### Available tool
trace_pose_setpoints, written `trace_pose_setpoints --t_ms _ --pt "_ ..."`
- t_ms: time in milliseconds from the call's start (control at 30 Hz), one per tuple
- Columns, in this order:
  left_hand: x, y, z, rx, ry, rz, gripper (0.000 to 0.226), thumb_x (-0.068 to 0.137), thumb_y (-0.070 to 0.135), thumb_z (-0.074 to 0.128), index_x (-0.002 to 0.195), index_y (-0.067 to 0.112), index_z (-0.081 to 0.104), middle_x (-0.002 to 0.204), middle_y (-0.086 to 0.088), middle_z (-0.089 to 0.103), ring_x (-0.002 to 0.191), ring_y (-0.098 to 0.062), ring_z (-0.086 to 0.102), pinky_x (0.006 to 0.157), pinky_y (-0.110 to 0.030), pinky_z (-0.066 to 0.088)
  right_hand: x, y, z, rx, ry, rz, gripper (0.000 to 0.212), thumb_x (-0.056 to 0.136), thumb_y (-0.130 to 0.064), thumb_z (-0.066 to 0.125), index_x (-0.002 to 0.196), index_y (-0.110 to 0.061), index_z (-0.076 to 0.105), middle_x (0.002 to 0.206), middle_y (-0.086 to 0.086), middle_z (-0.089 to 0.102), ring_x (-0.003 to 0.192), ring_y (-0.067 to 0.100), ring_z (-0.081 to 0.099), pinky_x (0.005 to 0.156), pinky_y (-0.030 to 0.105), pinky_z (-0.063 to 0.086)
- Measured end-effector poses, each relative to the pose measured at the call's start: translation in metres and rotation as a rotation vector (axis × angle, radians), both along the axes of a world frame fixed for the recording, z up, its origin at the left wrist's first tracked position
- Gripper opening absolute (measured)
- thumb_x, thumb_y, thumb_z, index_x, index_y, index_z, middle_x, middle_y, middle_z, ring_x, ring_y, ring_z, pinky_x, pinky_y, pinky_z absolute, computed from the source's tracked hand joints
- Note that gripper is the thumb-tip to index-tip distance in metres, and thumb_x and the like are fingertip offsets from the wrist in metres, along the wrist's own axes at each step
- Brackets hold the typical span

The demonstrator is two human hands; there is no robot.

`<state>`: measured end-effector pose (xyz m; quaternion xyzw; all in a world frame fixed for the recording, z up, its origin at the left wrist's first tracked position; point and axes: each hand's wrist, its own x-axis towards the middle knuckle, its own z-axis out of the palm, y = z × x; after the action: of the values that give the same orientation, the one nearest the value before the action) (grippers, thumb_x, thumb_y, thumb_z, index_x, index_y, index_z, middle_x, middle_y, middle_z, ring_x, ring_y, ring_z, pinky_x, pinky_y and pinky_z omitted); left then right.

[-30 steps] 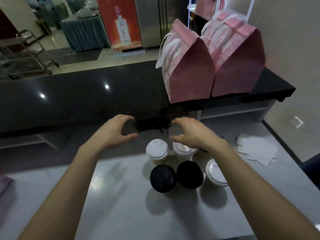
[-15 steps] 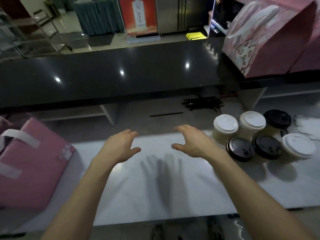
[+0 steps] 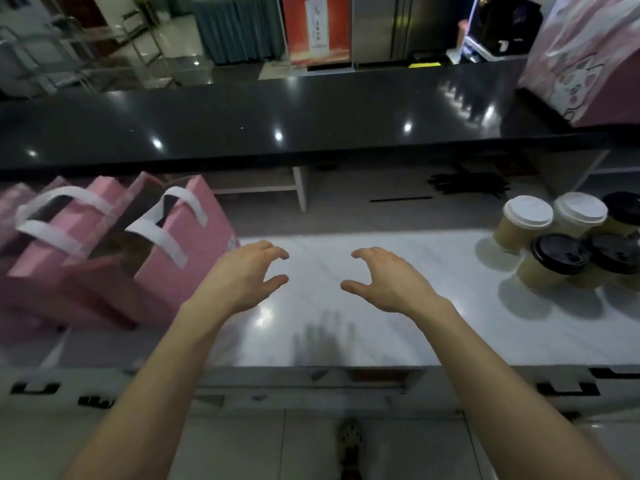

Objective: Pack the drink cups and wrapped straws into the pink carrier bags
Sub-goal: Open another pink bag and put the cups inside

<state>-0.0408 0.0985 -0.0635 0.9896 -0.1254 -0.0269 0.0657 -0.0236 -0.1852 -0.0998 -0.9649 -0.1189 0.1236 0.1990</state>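
Worktop [image 3: 398,327]: white, marble-like veining, smooth, semi-gloss, shows light glare. Raised counter [image 3: 277,123] behind it: black, polished, stone-like, mirror-gloss with sharp lamp reflections. Pink carrier bags [image 3: 166,271]: matt paper or card, creased folds, flat white handle strips [image 3: 157,237] that look like paper. Another pink bag [image 3: 595,64] on the black counter: same matt paper, printed cartoon. Cups [image 3: 550,247]: pale translucent bodies, plastic-looking lids, white ones matt, black ones with slight sheen. Straws [image 3: 467,183]: dark wrappers, material unclear. Floor [image 3: 242,445]: pale tiles, smooth, low sheen. Background panels [image 3: 384,26]: brushed-metal look.
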Motion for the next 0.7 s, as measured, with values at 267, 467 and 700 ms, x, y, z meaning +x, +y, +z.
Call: trace_pose_setpoints --t_ms 267,467,700 --pt "-0.052 0.121 0.065 -0.121 -0.288 0.059 0.03 0.099 0.039 0.075 0.127 0.028 0.076 0.113 0.009 0.072 0.097 -0.017 0.07 0.087 -0.046 0.061 -0.03 0.142 0.041 0.134 -0.12 0.071 0.071 0.1 -0.067 0.062 0.155 -0.024 0.05 0.154 -0.003 0.058 0.134 0.021 0.06 0.108 0.043 0.052" --pt "-0.03 0.234 0.081 -0.176 -0.395 0.124 0.019 0.097 0.023 0.076 0.116 0.022 0.081 0.103 0.004 0.074 0.097 -0.024 0.071 0.089 -0.051 0.059 -0.01 0.275 0.082 0.1 -0.24 -0.078 0.078 0.089 -0.086 0.054 0.122 -0.016 0.061 0.104 0.003 0.071 0.09 0.027 0.067 0.064 0.039 0.05" --pt "0.021 0.309 0.081 -0.115 -0.296 0.037 0.032 0.106 0.016 0.055 0.124 0.027 0.079 0.123 0.008 0.074 0.119 -0.017 0.066 0.098 -0.03 0.045 0.005 0.374 0.086 -0.056 -0.136 -0.239 0.086 0.083 -0.048 0.083 0.142 -0.004 0.038 0.093 0.001 0.053 0.087 0.028 0.057 0.069 0.036 0.041"
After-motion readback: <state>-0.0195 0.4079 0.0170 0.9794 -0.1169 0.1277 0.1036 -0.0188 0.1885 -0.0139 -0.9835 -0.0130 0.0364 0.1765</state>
